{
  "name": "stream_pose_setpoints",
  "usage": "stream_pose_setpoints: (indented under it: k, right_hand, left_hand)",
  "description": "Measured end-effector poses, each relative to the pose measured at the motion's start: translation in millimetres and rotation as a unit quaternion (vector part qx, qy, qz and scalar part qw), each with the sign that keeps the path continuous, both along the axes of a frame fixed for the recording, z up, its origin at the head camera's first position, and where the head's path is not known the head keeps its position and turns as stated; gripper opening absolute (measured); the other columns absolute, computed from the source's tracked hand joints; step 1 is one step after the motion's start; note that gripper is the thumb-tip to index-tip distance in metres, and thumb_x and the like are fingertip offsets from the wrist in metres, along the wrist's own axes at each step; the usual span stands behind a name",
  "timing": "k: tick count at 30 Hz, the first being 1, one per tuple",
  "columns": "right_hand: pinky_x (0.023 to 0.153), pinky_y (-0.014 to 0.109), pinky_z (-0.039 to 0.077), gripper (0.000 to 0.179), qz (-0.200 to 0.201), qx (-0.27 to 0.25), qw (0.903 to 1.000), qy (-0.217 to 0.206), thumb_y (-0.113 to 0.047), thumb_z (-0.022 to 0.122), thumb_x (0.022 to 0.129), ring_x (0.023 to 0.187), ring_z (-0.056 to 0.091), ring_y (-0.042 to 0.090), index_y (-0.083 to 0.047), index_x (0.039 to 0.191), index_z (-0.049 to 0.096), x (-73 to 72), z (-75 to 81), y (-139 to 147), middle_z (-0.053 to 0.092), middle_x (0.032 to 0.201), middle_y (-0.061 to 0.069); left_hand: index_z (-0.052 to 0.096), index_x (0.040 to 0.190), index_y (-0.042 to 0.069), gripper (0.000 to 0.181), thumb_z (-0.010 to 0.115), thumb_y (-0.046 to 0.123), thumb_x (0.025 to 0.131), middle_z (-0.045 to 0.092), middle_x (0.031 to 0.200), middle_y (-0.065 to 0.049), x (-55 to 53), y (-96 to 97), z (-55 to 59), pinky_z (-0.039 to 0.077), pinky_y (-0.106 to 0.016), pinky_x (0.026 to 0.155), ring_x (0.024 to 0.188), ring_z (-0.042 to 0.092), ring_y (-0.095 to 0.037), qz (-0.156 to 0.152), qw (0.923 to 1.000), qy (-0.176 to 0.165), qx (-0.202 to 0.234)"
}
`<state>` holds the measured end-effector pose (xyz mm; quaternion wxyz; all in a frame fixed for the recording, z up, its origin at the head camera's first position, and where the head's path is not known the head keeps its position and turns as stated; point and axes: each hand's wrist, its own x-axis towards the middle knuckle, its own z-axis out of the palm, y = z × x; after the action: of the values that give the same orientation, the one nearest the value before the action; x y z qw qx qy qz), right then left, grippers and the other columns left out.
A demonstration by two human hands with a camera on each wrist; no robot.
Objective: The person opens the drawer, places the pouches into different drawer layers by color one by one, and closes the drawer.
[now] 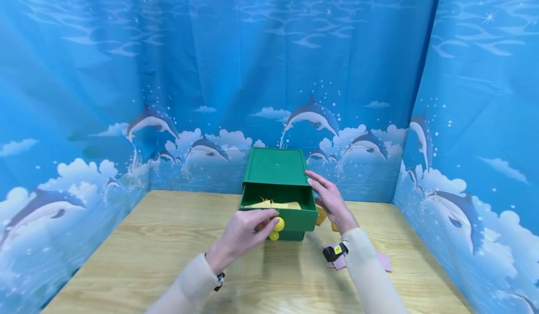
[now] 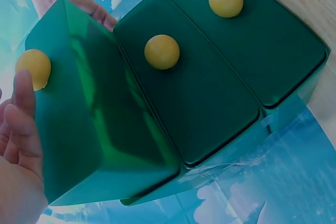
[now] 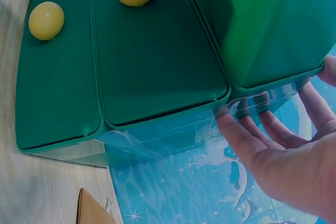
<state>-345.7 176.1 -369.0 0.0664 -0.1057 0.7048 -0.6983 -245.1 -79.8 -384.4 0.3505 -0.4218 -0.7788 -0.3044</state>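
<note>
A green cabinet (image 1: 278, 166) with three drawers stands on the table, each drawer bearing a round yellow knob. Its top drawer (image 1: 299, 220) is pulled out and holds pale yellow flat pieces (image 1: 290, 205) and a small orange-brown thing (image 1: 266, 200). My left hand (image 1: 242, 232) pinches the top drawer's knob (image 1: 279, 223) between thumb and forefinger. Against the cabinet's right side rests my right hand (image 1: 332, 204), its fingers extended, as the right wrist view also shows. Closed are the middle drawer (image 2: 194, 87) and the bottom drawer (image 2: 268, 40).
Pink cloth-like pieces (image 1: 384, 261) lie on the wooden table (image 1: 139, 248), partly under the right forearm. Tan pieces (image 1: 321, 215) stand right of the cabinet, behind the right hand. A blue dolphin-print curtain (image 1: 219, 70) surrounds the table's back and sides.
</note>
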Motion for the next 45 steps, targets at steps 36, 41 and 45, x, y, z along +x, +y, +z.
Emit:
stream_pose_setpoints:
  k: [36, 41, 45]
  right_hand:
    - [0.118, 0.059, 0.026, 0.048, -0.004, -0.004, 1.0, 0.004, -0.035, 0.05, 0.103, 0.15, 0.021, 0.028, -0.023, 0.149, 0.044, 0.4, -1.2, -1, 0.025, 0.162, 0.0]
    - [0.118, 0.06, 0.025, 0.048, -0.003, -0.005, 1.0, 0.006, -0.036, 0.05, 0.103, 0.15, 0.021, 0.028, -0.023, 0.149, 0.043, 0.3, -1.4, 0, 0.025, 0.162, 0.001]
    - [0.118, 0.061, 0.024, 0.048, -0.004, -0.001, 1.0, 0.008, -0.036, 0.051, 0.103, 0.15, 0.022, 0.028, -0.023, 0.149, 0.044, -0.1, -1.0, 0, 0.026, 0.162, 0.0]
  left_hand:
    - [0.072, 0.112, 0.015, 0.024, 0.074, 0.023, 0.089, 0.072, 0.08, 0.005, -15.6, 8.4, -23.2, 0.045, -0.003, 0.052, 0.056, 0.057, 0.007, 0.016, 0.998, -0.056, 0.024]
    - [0.071, 0.111, 0.014, 0.025, 0.075, 0.022, 0.088, 0.072, 0.08, 0.004, -19.6, 9.9, -22.9, 0.047, -0.004, 0.055, 0.061, 0.06, 0.005, 0.016, 0.9978, -0.053, 0.035]
    - [0.071, 0.111, 0.012, 0.025, 0.075, 0.02, 0.088, 0.072, 0.083, 0.003, -24.4, 10.5, -24.3, 0.051, -0.006, 0.059, 0.065, 0.062, 0.003, 0.011, 0.9975, -0.05, 0.048]
